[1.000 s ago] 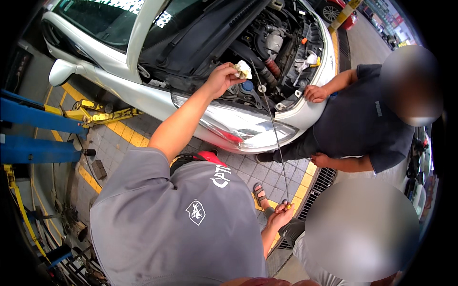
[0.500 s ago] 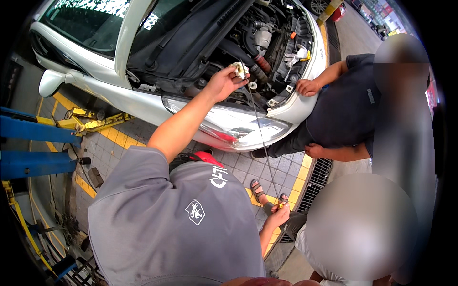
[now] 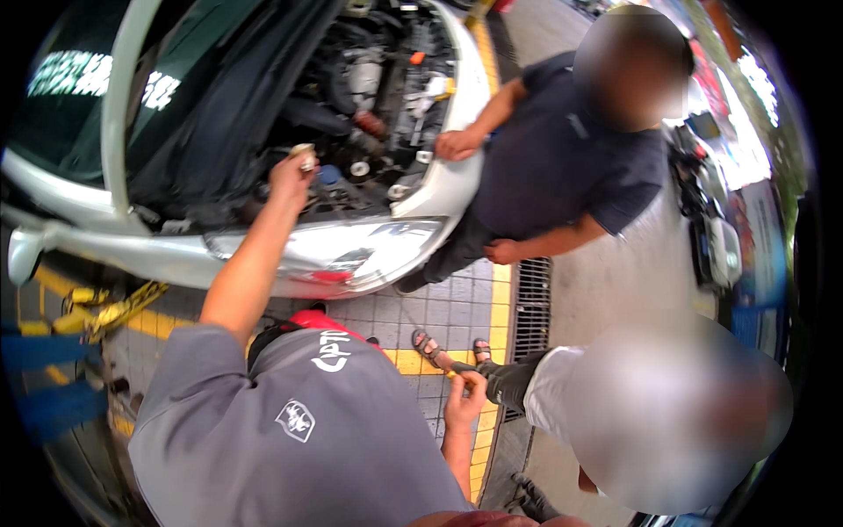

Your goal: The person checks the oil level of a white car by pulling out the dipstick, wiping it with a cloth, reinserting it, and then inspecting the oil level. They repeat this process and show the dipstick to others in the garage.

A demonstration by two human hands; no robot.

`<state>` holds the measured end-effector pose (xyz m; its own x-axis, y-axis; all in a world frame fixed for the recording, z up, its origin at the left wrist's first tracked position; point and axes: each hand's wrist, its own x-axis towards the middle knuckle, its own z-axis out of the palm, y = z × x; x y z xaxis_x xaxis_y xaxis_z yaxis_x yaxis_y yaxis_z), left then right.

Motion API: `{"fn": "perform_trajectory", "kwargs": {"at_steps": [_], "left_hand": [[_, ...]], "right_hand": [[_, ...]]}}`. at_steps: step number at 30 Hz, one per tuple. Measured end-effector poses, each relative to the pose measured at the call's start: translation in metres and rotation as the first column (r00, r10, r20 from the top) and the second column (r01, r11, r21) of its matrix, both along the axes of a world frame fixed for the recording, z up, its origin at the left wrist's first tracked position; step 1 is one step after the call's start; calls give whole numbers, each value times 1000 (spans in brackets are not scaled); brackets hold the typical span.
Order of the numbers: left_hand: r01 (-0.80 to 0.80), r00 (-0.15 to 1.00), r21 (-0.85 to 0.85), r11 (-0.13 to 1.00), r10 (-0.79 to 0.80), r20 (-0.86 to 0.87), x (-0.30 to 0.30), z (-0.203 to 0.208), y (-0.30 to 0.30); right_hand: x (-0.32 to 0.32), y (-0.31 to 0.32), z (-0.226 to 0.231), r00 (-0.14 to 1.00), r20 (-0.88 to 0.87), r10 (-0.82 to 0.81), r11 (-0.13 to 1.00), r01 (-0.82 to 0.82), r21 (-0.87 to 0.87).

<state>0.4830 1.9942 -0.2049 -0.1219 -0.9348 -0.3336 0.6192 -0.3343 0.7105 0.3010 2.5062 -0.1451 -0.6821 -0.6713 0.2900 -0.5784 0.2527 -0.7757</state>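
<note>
My left hand (image 3: 288, 184) is closed on a crumpled, pale stained rag (image 3: 304, 156), held over the near side of the open engine bay (image 3: 307, 119). Down by my body on the right, my right hand (image 3: 465, 402) pinches the yellow handle (image 3: 452, 374) of a dipstick. Motion blur nearly hides the thin rod of the dipstick. Beneath my left forearm lies the headlight (image 3: 386, 250) of the silver car (image 3: 189, 250).
A person in a dark shirt (image 3: 562, 158) rests a hand on the car's front edge. Another person in a white top (image 3: 549, 386) stands close at my right. A floor grate (image 3: 532, 303) runs beside yellow tiles. Blue and yellow lift parts (image 3: 57, 408) stand at left.
My view has swung to the right, so the car sits further left in it. Both hands keep their hold on the rag and the dipstick. The dipstick's rod showed clearly before and is now blurred.
</note>
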Motion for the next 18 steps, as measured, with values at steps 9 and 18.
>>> {"fn": "perform_trajectory", "kwargs": {"at_steps": [9,18], "left_hand": [[11,991,112,994,-26,131,17,-3,3],[171,964,-282,944,-219,-150,28,40,8]], "right_hand": [[20,2,2,996,55,69,997,-70,15],[-5,1,-7,-80,991,109,992,73,-103]]}}
